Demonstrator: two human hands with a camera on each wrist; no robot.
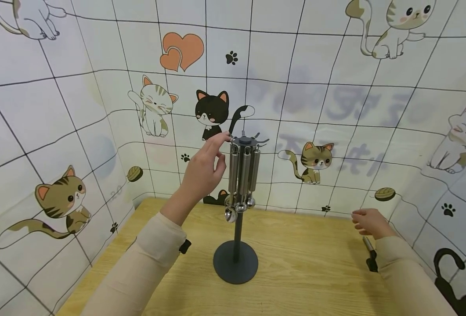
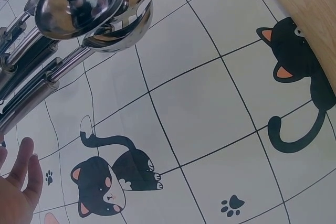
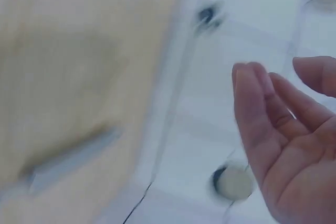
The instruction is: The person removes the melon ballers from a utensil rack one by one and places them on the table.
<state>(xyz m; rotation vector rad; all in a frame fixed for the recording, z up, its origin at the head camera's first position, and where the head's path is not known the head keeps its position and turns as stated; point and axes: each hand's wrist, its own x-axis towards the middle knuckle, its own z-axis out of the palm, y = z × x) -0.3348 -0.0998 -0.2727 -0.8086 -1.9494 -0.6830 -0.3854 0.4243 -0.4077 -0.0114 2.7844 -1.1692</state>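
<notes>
A dark utensil rack (image 1: 236,265) with a round base stands upright on the table. Several metal kitchen utensils (image 1: 247,169) hang from its hooks, bowls downward; one is a ladle (image 2: 79,3). At the rack's top, my left hand (image 1: 205,169) has its fingertips at a left hook, thumb apart from the forefinger. Whether they touch the hook is too small to tell. My right hand (image 1: 372,223) hovers at the right, fingers loosely bent, nothing in them. Below it lies a metal handle (image 3: 76,158), blurred in the right wrist view; its far end is hidden.
The wooden table (image 1: 296,263) meets a wall covering (image 1: 272,105) with cat drawings and grid lines at the back. The covering also rises along both sides. Small black devices sit at both wrists, one by the left cuff (image 1: 157,237).
</notes>
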